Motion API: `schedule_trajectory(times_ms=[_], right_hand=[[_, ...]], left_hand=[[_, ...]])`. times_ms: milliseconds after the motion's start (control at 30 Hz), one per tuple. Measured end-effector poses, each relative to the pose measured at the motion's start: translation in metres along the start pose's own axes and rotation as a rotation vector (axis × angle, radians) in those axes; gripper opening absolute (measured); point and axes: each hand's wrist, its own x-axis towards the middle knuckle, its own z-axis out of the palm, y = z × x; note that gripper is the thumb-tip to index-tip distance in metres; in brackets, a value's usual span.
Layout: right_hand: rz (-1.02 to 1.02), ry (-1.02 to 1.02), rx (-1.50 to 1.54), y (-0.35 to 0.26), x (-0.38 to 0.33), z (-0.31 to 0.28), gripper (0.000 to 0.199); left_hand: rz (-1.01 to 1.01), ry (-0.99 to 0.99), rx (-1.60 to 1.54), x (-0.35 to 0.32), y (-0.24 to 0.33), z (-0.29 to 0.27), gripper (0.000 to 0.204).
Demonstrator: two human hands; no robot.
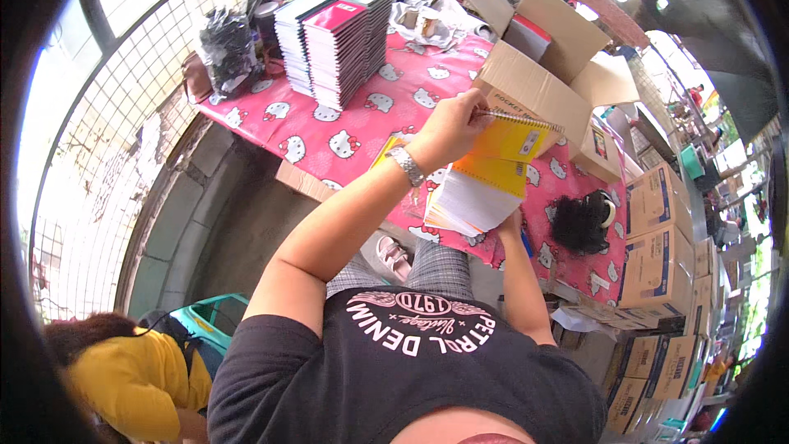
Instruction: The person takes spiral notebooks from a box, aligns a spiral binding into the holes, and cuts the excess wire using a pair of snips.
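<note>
This looks like a small packing workshop, half in the open air! Just look at the surface point(403, 127), draped in pink cloth with cartoon cat faces, and up top come tall stacks of wire-bound notebooks point(341, 57). A yellow spiral notebook point(505, 140) is in hand at the middle, an open carton point(530, 86) gapes nearby, and there, down the right side, brown boxes point(662, 271) are piled high! Wire mesh point(90, 115) lines the left, daylight pours through, and a co-worker in yellow point(131, 378) bends low beside a teal chair point(215, 316).
</note>
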Motion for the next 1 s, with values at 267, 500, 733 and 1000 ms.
schedule_trajectory(times_ms=[267,500,733,1000], right_hand=[[0.04,0.27,-0.839,-0.022,-0.097,-0.033,0.044],[0.362,0.319,0.321,0.048,-0.075,-0.089,0.035],[-0.033,0.408,0.825,-0.194,-0.02,-0.133,0.04],[-0.47,0.333,-0.143,-0.316,-0.01,-0.101,0.05]], left_hand=[[0.14,0.197,0.031,-0.012,-0.001,0.011,0.023],[-0.155,-0.039,-0.066,0.003,0.002,0.011,0.022],[-0.055,0.095,-0.021,-0.018,-0.001,0.001,0.021],[0.006,0.112,-0.088,-0.018,-0.011,0.01,0.016]])
